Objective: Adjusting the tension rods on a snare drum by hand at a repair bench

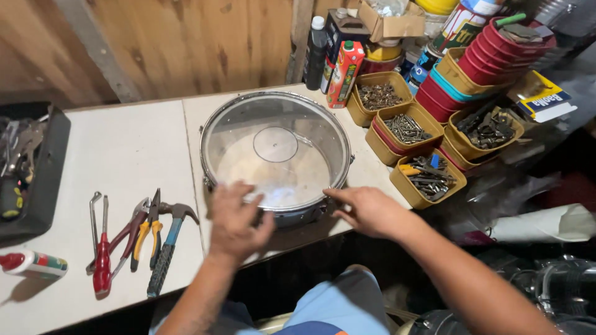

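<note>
My two hands sit on the near rim of the drum (276,155), a shallow round one with a clear skin and a metal hoop, lying flat in the middle of the white counter (124,149). My left hand (234,222) rests on the rim at the near left with the fingers spread wide, and the picture is blurred there, so I cannot tell if they grip the hoop or only lie on it. My right hand (369,209) is open too, index finger stretched along the near right edge and touching the hoop. To do this well, I judge I should keep both hands low on the metal rather than pressing on the skin, and hold the drum steady and level, since its near edge lies close to the front of the counter. To my left lie a hammer (167,245), yellow-handled pliers (148,232), red-handled pliers (124,236) and a red screwdriver (102,260). To my right stand yellow tubs (403,133) full of screws and small metal parts, near enough to knock if I swing the drum that way.
</note>
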